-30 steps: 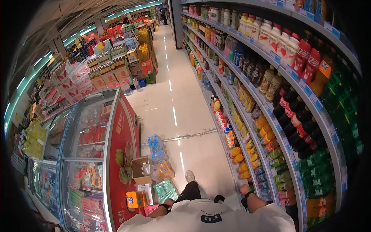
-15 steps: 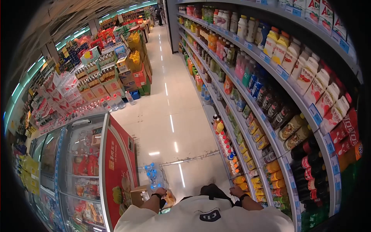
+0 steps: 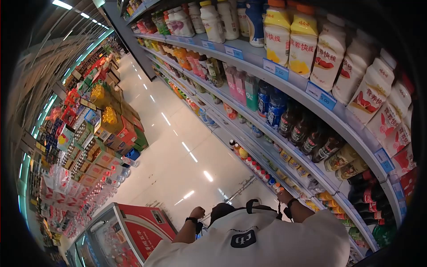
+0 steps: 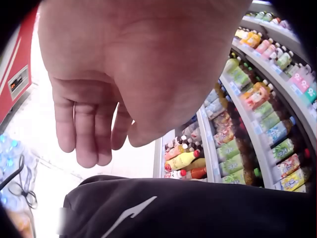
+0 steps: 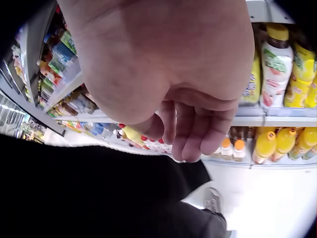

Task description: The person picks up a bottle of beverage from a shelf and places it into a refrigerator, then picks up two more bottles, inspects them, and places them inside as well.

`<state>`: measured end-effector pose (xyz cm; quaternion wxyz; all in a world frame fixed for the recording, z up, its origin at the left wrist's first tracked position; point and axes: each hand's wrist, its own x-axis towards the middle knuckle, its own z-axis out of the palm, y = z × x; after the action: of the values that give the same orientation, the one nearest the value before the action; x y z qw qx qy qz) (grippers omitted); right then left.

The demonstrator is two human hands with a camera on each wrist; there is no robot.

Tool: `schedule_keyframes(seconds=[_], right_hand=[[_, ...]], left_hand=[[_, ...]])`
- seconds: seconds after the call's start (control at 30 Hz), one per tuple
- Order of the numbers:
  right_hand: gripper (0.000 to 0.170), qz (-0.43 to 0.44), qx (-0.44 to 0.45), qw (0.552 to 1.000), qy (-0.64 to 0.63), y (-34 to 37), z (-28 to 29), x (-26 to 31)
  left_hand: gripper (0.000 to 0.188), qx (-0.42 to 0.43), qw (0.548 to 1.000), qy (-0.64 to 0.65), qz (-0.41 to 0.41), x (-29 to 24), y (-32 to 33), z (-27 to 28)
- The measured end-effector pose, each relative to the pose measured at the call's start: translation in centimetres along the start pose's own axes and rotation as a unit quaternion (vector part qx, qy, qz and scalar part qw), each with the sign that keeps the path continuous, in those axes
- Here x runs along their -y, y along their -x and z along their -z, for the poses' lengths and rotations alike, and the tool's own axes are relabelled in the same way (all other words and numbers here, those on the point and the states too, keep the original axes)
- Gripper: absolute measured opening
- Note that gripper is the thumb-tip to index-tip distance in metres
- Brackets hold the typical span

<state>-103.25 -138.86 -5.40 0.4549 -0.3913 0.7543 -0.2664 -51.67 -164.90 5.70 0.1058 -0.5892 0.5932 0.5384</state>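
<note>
My left hand (image 3: 197,213) hangs in front of my body over the aisle floor. Its fingers are relaxed and hold nothing, as the left wrist view shows with the palm (image 4: 133,74) facing the camera above dark trousers (image 4: 188,208). The right hand (image 3: 283,196) is down by the lower shelves, its fingers loosely curled around nothing in the right wrist view. Orange juice bottles (image 5: 285,141) and a white bottle with a yellow cap (image 5: 276,67) stand on shelves beyond that hand.
Long drink shelves (image 3: 275,64) run along my right. A red freezer chest (image 3: 144,224) stands at lower left. Stacked cartons (image 3: 120,133) and many water bottles (image 3: 113,175) line the left of the tiled aisle (image 3: 178,151). A shoe (image 5: 213,201) shows on the floor.
The view has swung right towards the shelves, and milk drink bottles now appear larger. The freezer has slid lower left, and the floor packs have left the head view. Both hands stay empty.
</note>
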Motion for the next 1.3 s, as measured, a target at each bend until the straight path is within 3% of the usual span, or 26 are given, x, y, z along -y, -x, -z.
schedule_keyframes(seconds=[0.03, 0.07, 0.13, 0.17, 0.23, 0.37, 0.43, 0.57, 0.63, 0.7, 0.77, 0.87, 0.93, 0.97, 1.03, 1.07, 1.1, 1.13, 1.17, 1.23, 1.3], right_hand=[[0.023, -0.069, -0.036, 0.992, -0.099, -1.3, -0.1, 1.3], [0.023, -0.080, -0.045, 0.990, -0.106, -2.0, 0.1, 2.5], [0.023, -0.017, -0.123, 0.992, 0.024, -4.3, 1.4, 6.3], [0.023, -0.025, -0.146, 0.989, 0.010, -4.8, 2.4, 9.8], [0.022, 0.046, -0.174, 0.982, 0.049, -2.5, 4.6, 18.0], [0.023, 0.107, -0.204, 0.971, -0.062, 1.3, 10.0, 34.4], [0.021, 0.167, -0.293, 0.938, -0.076, 3.9, 13.0, 42.3], [0.021, 0.265, -0.443, 0.856, 0.034, 10.6, 18.8, 53.9], [0.021, 0.273, -0.525, 0.803, 0.067, 13.3, 20.8, 58.1], [0.024, 0.313, -0.599, 0.736, 0.032, 14.6, 22.9, 60.4], [0.033, 0.301, -0.631, 0.714, -0.031, 16.2, 24.9, 63.7], [0.043, 0.259, -0.651, 0.714, -0.002, 17.0, 28.5, 66.6], [0.053, 0.257, -0.702, 0.639, 0.181, 16.6, 30.9, 67.3], [0.053, 0.260, -0.700, 0.640, 0.181, 16.6, 31.4, 67.9], [0.057, 0.162, -0.711, 0.608, 0.316, 16.8, 31.8, 69.5], [0.057, 0.166, -0.711, 0.606, 0.317, 16.8, 31.7, 69.8], [0.062, 0.145, -0.705, 0.637, 0.276, 16.8, 31.6, 70.1], [0.068, 0.122, -0.698, 0.665, 0.235, 17.0, 31.6, 70.3], [0.068, 0.127, -0.701, 0.660, 0.238, 16.7, 32.1, 69.7], [0.062, 0.155, -0.751, 0.565, 0.305, 15.7, 33.2, 67.9], [0.068, 0.159, -0.739, 0.584, 0.296, 15.9, 33.4, 67.7]], left_hand=[[0.029, -0.017, 0.998, -0.053, -0.024, -1.5, -1.6, 1.5], [0.029, -0.049, 0.997, -0.042, -0.049, -4.1, -2.5, 2.8], [0.030, -0.080, 0.990, 0.008, -0.114, -8.9, -6.4, 5.1], [0.027, -0.090, 0.985, 0.051, -0.140, -12.3, -7.5, 6.4], [0.022, -0.106, 0.964, 0.080, -0.232, -18.5, -10.4, 8.4], [0.015, -0.074, 0.887, -0.026, -0.455, -34.1, -9.9, 12.8], [0.013, -0.065, 0.851, -0.022, -0.521, -40.7, -10.0, 14.8], [0.012, -0.050, 0.759, -0.022, -0.649, -52.4, -2.6, 17.4], [0.011, -0.015, 0.701, 0.009, -0.713, -56.6, 1.7, 17.7], [0.010, 0.024, 0.613, 0.016, -0.789, -60.1, 7.0, 18.2], [0.013, 0.046, 0.558, -0.021, -0.828, -63.4, 11.2, 18.4], [0.023, 0.108, 0.562, 0.053, -0.818, -67.8, 15.3, 16.7], [0.033, 0.095, 0.546, 0.066, -0.830, -71.2, 16.8, 15.1], [0.041, 0.086, 0.534, 0.071, -0.838, -72.7, 17.3, 14.3], [0.051, 0.052, 0.540, 0.029, -0.840, -74.9, 18.1, 12.7], [0.061, 0.020, 0.542, -0.013, -0.840, -75.7, 18.4, 12.1], [0.061, 0.016, 0.539, -0.010, -0.842, -76.3, 18.4, 11.7], [0.069, 0.082, 0.576, -0.037, -0.813, -76.9, 18.4, 11.1], [0.077, 0.149, 0.607, -0.065, -0.778, -77.5, 18.2, 10.6], [0.078, 0.127, 0.623, -0.071, -0.769, -77.9, 17.9, 9.6], [0.079, 0.118, 0.639, -0.064, -0.757, -77.6, 18.2, 9.2]])
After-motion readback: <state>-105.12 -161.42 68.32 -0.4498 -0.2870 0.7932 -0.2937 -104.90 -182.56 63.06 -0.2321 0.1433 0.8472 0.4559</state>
